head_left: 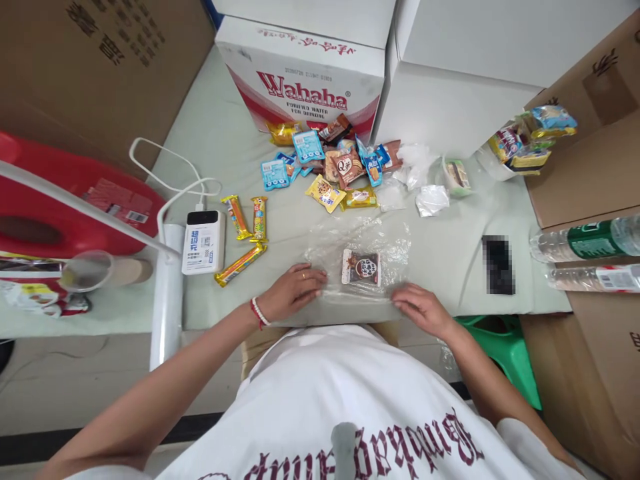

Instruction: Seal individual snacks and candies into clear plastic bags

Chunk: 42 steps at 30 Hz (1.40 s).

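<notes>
A clear plastic bag (395, 243) lies spread flat on the table in front of me. On its middle rests a small dark snack packet (361, 268) with a white label. My left hand (296, 291) is laid at the bag's left edge, fingers stretched out and touching the plastic. At the bag's lower right corner, my right hand (421, 309) rests with its fingers extended over the edge. Neither hand grips the packet. Three yellow-wrapped snack bars, one of them the nearest bar (241, 264), lie left of my left hand.
Wrapped snacks (345, 167) are heaped before a Wahaha carton (305, 77). A power bank (203, 242) with a white cable stands left, beside a white lamp post (168, 300). Right are crumpled plastic (433, 200), a blurred dark object (499, 265), a snack tub (495, 167) and bottles (590, 240).
</notes>
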Motion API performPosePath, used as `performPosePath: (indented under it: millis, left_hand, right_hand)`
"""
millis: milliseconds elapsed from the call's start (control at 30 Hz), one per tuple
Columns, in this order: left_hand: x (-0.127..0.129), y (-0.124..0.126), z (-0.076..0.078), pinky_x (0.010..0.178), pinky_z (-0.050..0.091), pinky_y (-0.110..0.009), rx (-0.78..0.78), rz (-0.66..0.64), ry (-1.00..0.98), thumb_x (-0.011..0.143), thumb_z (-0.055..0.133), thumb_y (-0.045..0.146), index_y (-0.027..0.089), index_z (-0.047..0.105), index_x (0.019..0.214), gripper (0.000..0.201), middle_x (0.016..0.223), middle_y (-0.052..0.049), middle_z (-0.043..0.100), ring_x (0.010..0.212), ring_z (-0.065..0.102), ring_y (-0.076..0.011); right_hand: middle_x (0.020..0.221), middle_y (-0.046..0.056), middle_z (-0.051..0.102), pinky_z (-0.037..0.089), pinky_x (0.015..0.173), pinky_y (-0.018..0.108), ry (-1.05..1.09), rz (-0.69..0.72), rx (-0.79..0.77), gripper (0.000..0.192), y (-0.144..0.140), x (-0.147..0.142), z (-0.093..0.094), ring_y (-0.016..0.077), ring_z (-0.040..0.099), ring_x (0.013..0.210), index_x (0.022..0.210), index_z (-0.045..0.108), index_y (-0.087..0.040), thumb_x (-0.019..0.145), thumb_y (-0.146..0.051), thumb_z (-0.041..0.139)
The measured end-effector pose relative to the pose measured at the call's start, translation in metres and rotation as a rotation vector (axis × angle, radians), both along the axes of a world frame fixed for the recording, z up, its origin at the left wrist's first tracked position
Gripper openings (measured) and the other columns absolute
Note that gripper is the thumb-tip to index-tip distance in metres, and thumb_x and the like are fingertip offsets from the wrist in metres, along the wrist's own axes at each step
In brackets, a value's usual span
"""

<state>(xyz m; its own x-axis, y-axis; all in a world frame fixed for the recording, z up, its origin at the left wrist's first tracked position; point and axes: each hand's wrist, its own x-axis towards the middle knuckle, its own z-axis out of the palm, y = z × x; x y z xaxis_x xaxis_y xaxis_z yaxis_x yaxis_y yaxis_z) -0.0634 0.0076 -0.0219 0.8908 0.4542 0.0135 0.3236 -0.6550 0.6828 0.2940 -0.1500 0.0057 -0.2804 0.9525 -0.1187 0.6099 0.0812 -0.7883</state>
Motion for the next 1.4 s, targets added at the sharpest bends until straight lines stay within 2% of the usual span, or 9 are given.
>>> performPosePath:
  millis: [233, 367, 533, 700, 767, 967, 1100, 1267, 1400]
  left_hand:
    - [0.040, 0.036, 0.006, 0.071, 0.048, -0.032, -0.151, 0.413, 0.064, 0.105, 0.032, 0.050, 0.023, 0.052, 0.078, 0.043, 0.070, -0.003, 0.064, 0.068, 0.062, -0.0201]
    - [0.049, 0.036, 0.003, 0.079, 0.051, -0.037, -0.159, 0.693, -0.077, 0.106, 0.030, 0.048, 0.023, 0.053, 0.088, 0.038, 0.082, -0.006, 0.068, 0.079, 0.064, -0.0215]
    - [0.033, -0.002, 0.012, 0.110, 0.041, -0.055, 0.311, 1.105, -0.262, 0.104, 0.042, 0.042, 0.022, 0.060, 0.118, 0.031, 0.120, -0.015, 0.064, 0.125, 0.055, -0.0314]
    - [0.053, -0.046, 0.016, 0.112, 0.034, -0.052, 0.366, 0.332, -0.067, 0.100, 0.048, 0.028, 0.045, 0.063, 0.138, 0.044, 0.133, 0.000, 0.072, 0.129, 0.060, -0.0280]
    - [0.070, -0.043, 0.014, 0.112, 0.034, -0.049, 0.329, 0.176, 0.050, 0.100, 0.046, 0.022, 0.046, 0.057, 0.146, 0.054, 0.145, 0.002, 0.067, 0.135, 0.058, -0.0259]
    - [0.089, -0.009, 0.005, 0.114, 0.030, -0.057, 0.343, 0.236, 0.137, 0.100, 0.044, 0.014, 0.041, 0.063, 0.143, 0.054, 0.145, -0.001, 0.068, 0.142, 0.052, -0.0293]
    - [0.087, -0.012, 0.005, 0.119, 0.025, -0.061, 0.365, 0.266, 0.115, 0.102, 0.046, 0.016, 0.040, 0.066, 0.138, 0.048, 0.141, 0.000, 0.070, 0.145, 0.049, -0.0291]
    - [0.088, -0.017, 0.004, 0.124, 0.019, -0.065, 0.384, 0.300, 0.096, 0.101, 0.048, 0.019, 0.042, 0.065, 0.139, 0.048, 0.138, 0.000, 0.072, 0.146, 0.048, -0.0298]
    - [0.089, -0.019, 0.000, 0.118, 0.027, -0.060, 0.351, 0.315, 0.103, 0.103, 0.045, 0.022, 0.039, 0.065, 0.140, 0.046, 0.142, -0.001, 0.069, 0.138, 0.053, -0.0301]
  right_hand:
    - [0.070, -0.002, 0.062, 0.043, 0.061, 0.026, 0.098, -0.393, -0.191, 0.039, 0.064, 0.012, 0.001, 0.0141, 0.053, 0.059, 0.092, 0.066, -0.020, 0.095, -0.057, 0.055]
    - [0.060, -0.002, 0.056, 0.036, 0.059, 0.026, -0.051, -0.423, -0.236, 0.041, 0.088, 0.009, -0.011, 0.0136, 0.047, 0.056, 0.071, 0.060, -0.021, 0.088, -0.058, 0.056]
    - [0.060, -0.002, 0.057, 0.035, 0.060, 0.026, -0.109, -0.422, -0.249, 0.040, 0.089, 0.008, -0.012, 0.0144, 0.048, 0.057, 0.068, 0.058, -0.022, 0.088, -0.056, 0.053]
    - [0.059, -0.003, 0.054, 0.035, 0.061, 0.026, -0.177, -0.370, -0.267, 0.039, 0.088, 0.009, -0.011, 0.0144, 0.047, 0.058, 0.068, 0.056, -0.022, 0.090, -0.054, 0.052]
    - [0.060, -0.003, 0.054, 0.035, 0.061, 0.026, -0.247, -0.312, -0.289, 0.037, 0.091, 0.013, -0.007, 0.0149, 0.049, 0.060, 0.070, 0.058, -0.022, 0.092, -0.050, 0.051]
    - [0.106, 0.011, 0.071, 0.046, 0.083, 0.031, -0.615, -0.196, -0.092, 0.034, 0.122, 0.017, 0.021, 0.0241, 0.062, 0.095, 0.105, 0.073, -0.019, 0.099, -0.045, 0.052]
    - [0.135, 0.018, 0.064, 0.043, 0.103, 0.038, -0.675, -0.133, 0.087, 0.050, 0.167, -0.016, 0.022, 0.0310, 0.054, 0.123, 0.141, 0.061, -0.014, 0.102, -0.046, 0.053]
    - [0.109, 0.014, 0.075, 0.044, 0.089, 0.032, -0.682, -0.082, -0.126, 0.037, 0.207, -0.039, 0.014, 0.0272, 0.063, 0.104, 0.124, 0.072, -0.013, 0.093, -0.033, 0.068]
    - [0.090, 0.006, 0.075, 0.041, 0.076, 0.026, -0.467, 0.070, -0.070, 0.023, 0.193, -0.030, 0.030, 0.0189, 0.064, 0.083, 0.103, 0.079, -0.017, 0.095, -0.028, 0.060]
